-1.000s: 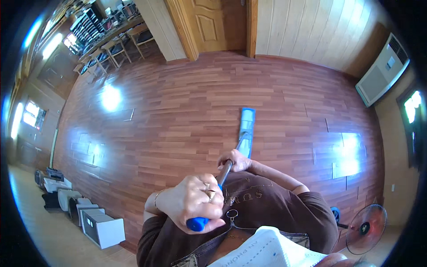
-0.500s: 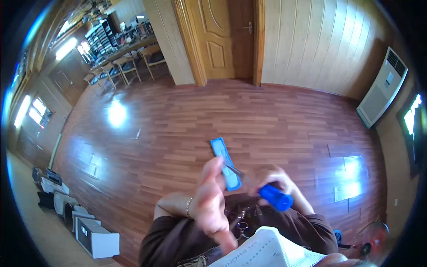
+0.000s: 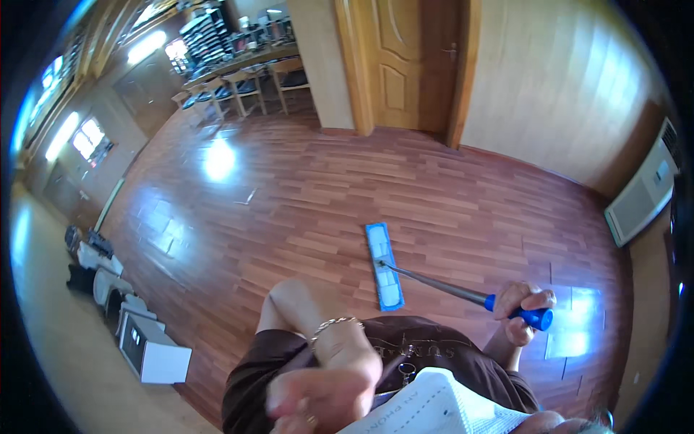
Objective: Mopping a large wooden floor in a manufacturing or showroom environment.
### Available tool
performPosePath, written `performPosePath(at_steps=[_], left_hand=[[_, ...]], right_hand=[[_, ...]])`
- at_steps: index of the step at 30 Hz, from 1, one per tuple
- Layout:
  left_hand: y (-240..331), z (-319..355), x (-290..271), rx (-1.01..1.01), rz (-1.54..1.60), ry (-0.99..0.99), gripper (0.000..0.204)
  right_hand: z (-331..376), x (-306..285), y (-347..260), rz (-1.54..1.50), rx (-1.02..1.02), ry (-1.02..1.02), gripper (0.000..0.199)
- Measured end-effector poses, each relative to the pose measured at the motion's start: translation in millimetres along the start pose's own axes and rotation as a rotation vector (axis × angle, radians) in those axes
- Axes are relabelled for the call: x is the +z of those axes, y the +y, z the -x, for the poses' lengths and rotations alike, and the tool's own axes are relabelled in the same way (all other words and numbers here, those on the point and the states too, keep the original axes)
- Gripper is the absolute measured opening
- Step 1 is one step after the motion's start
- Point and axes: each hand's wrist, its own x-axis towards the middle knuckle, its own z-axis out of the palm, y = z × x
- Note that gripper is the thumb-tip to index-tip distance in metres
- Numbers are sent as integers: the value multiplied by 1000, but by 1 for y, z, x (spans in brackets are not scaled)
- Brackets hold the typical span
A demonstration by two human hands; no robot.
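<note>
A flat mop head (image 3: 384, 266) with a bright blue edge and a pale pad lies on the wood-look floor in front of me. From its middle a thin metal pole (image 3: 441, 286) slants to the right, up to a blue grip. My right hand (image 3: 522, 307) is wrapped round that blue grip near its end, out to the right of my body. My left hand (image 3: 325, 394) is bent back close to my chest, apart from the mop, with a chain bracelet (image 3: 334, 325) on its wrist. Motion smears its fingers, so their closure is unclear.
Brown plank flooring (image 3: 303, 195) stretches ahead. A wooden door (image 3: 408, 65) stands beyond it. Chairs (image 3: 246, 87) line a long counter at the far left. White box-like units (image 3: 163, 354) stand along the left wall, and a tall white air conditioner (image 3: 643, 199) stands at the right.
My right hand has moved to the right with the mop grip, exposing more pole. My left hand, spread before, has drawn down and back toward my chest. The whole view has tilted.
</note>
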Motion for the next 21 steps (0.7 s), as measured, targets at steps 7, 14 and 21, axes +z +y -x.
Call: performPosePath(at_steps=[7, 14, 21], left_hand=[[20, -7, 25, 728, -209, 675, 29], [27, 21, 12, -1008, 1418, 464, 61], [71, 120, -19, -518, 2118, 335, 59]], right_hand=[[1, -4, -8, 105, 60, 47, 36], [-14, -3, -18, 488, -290, 141, 57], [-12, -20, -54, 683, -295, -77, 53]])
